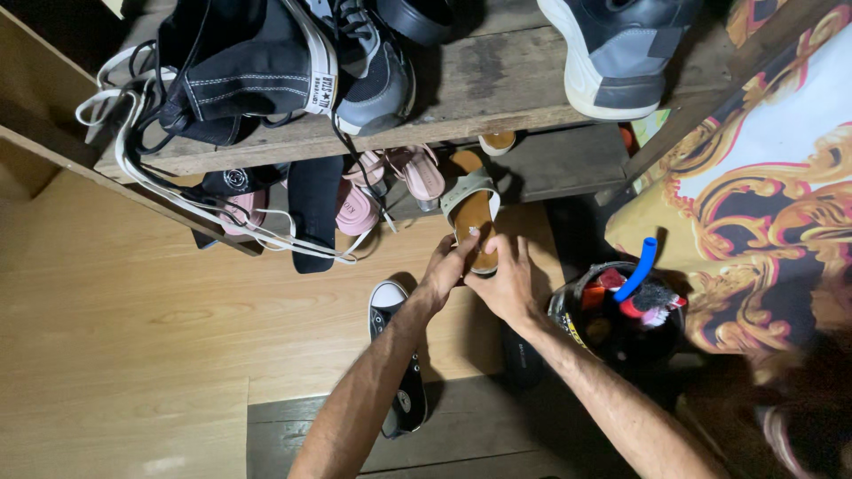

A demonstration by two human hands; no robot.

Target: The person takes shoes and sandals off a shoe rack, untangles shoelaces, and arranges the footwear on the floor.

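Both of my hands are on a tan sandal with a pale green strap at the edge of a lower wooden shelf. My left hand grips the sandal's heel end from the left. From the right, my right hand closes its fingers over the same end. The sandal's toe points away, in under the upper shelf. Directly below my left forearm, a black canvas sneaker with a white toe cap lies on the floor.
The upper wooden shelf carries black high-top sneakers with white laces and a grey sneaker. Pink sandals sit on the lower shelf. A dark bucket with brushes stands at right, beside a patterned cloth.
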